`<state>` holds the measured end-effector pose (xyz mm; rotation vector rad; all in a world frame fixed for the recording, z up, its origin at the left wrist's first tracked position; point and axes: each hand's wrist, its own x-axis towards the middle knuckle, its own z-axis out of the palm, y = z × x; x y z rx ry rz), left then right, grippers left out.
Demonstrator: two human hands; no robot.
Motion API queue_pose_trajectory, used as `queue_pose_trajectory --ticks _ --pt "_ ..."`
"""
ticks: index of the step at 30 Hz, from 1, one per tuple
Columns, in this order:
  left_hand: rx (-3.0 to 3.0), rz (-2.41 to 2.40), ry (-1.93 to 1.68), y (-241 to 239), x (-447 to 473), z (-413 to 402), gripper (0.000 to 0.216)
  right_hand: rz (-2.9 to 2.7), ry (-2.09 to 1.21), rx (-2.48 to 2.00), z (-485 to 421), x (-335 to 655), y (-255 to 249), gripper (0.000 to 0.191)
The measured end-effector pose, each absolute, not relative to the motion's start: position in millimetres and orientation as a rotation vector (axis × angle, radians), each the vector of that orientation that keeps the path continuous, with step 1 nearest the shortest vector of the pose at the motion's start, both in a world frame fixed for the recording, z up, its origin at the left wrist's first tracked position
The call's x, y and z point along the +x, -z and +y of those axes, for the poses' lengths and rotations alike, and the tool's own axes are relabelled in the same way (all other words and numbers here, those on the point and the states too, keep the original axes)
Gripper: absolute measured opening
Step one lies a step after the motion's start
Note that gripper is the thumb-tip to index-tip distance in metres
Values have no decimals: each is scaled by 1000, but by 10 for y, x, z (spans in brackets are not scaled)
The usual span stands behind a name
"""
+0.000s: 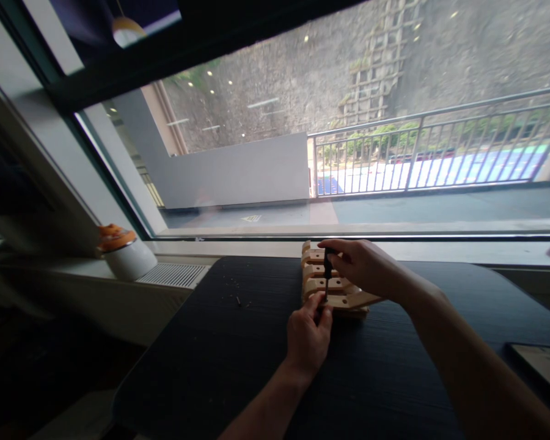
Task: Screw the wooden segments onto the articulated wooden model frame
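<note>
A stack of light wooden pieces (318, 282) with holes in them lies on the dark table (238, 360) near the window. My right hand (364, 266) reaches over the stack with fingers closed round a small black screwdriver (327, 274) that stands upright on the wood. My left hand (308, 336) rests at the near edge of the wooden pieces, fingers curled and pinched at the tool's tip; what they hold is hidden.
Small screws (241, 299) lie scattered on the table left of the wood. A white pot with an orange top (123, 250) sits on the sill at the left, beside a vent grille (173, 275). A flat framed board (543, 366) lies at the right edge.
</note>
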<state>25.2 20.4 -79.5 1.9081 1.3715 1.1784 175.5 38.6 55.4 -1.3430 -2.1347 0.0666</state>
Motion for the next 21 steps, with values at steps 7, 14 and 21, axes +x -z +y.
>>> queue_pose_trajectory --ticks 7,14,21 --pt "1907 1373 -1178 805 252 216 31 -2113 -120 -1332 402 1773 -554 32" --pt "1903 1360 -1183 809 266 208 33 -2065 -132 -1310 408 1715 -543 27" --pt "1915 1366 -1176 771 278 193 34 -2095 -165 -1202 367 1645 -552 27"
